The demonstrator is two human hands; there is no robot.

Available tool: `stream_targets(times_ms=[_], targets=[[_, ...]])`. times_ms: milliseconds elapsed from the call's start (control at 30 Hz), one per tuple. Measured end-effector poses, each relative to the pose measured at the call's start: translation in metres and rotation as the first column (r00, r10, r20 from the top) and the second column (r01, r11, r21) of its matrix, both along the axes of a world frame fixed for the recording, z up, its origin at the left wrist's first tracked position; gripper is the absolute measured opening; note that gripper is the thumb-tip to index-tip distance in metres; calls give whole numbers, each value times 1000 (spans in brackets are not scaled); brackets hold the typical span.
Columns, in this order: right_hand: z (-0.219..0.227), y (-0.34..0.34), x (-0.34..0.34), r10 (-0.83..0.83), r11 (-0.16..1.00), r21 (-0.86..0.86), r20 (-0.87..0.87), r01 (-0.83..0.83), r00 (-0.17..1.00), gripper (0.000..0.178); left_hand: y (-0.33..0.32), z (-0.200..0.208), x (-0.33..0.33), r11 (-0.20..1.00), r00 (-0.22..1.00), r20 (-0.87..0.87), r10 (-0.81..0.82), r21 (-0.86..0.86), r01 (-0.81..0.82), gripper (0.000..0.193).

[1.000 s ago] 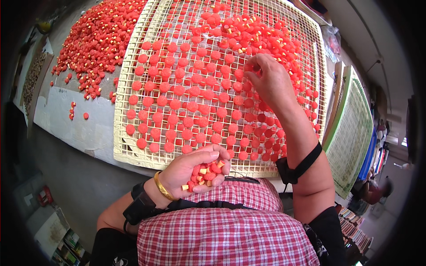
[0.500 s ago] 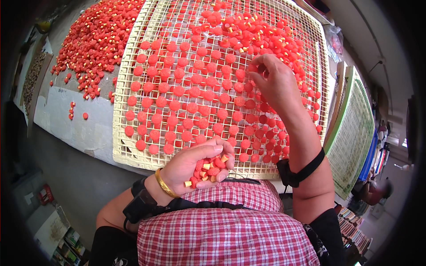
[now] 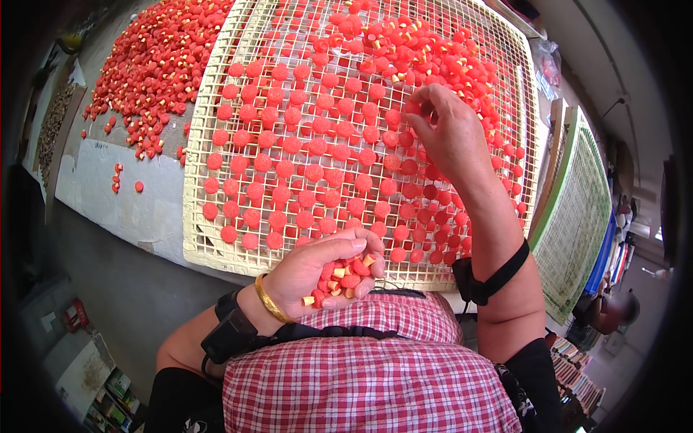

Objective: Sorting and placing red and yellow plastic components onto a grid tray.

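My left hand [image 3: 307, 268], palm up near the rack's front edge, is cupped round several small red mushroom-shaped pieces [image 3: 350, 280] with yellow stems. Above the right part of the cream plastic mesh rack [image 3: 193, 242], my right hand [image 3: 453, 133] is bent, thumb and forefinger close together round a red mushroom-shaped piece [image 3: 412, 107], partly hidden by the fingers. Spaced rows of red caps [image 3: 314, 172] stand on the mesh, left of and in front of that hand. Just beyond it lies a loose heap of the same pieces [image 3: 455, 61], stems pointing various ways.
A large pile of red pieces [image 3: 155, 65] covers the far left of the pale table [image 3: 115, 191], with a few strays near its front. More red caps show below the mesh. A green-edged mesh rack [image 3: 577, 216] leans at the right, near a clear plastic bag [image 3: 546, 65].
My right hand has shifted very slightly, its thumb and forefinger still close together over the mesh. My left hand has moved a little to the right, keeping its handful.
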State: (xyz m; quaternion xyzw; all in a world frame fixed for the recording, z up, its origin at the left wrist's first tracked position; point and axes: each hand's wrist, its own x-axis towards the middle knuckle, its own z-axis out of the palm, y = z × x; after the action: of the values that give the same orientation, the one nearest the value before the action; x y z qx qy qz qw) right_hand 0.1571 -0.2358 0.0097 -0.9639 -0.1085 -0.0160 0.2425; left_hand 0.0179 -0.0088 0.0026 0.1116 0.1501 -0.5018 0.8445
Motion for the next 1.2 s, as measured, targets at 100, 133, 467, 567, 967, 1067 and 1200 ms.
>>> stream_targets(times_ms=[100,133,467,567,967,1067,1200], targets=[[-2,0,-1,9,1000,10,16,-10,1000,25,-1,0,0,1000,1000,-1,-6,19,6,24],[-2,1,-1,3,1000,13,12,-3,1000,24,-1,0,0,1000,1000,0,-8,17,8,23],[-5,-1,1,-16,998,53,-30,18,999,24,-6,-5,0,1000,1000,3,-6,22,6,26],[-3,1,1,-28,999,43,-56,30,998,23,-5,-5,0,999,1000,1,-12,29,12,26],[-5,1,0,-21,996,88,-70,27,997,22,-6,-6,0,1000,1000,6,-10,15,9,26],[-6,1,0,-20,995,95,-65,27,998,23,-6,-6,-1,1000,1000,16,-7,9,7,27],[-8,0,1,-32,993,107,-91,42,995,23,-6,-8,0,1000,1000,14,-9,14,9,27]])
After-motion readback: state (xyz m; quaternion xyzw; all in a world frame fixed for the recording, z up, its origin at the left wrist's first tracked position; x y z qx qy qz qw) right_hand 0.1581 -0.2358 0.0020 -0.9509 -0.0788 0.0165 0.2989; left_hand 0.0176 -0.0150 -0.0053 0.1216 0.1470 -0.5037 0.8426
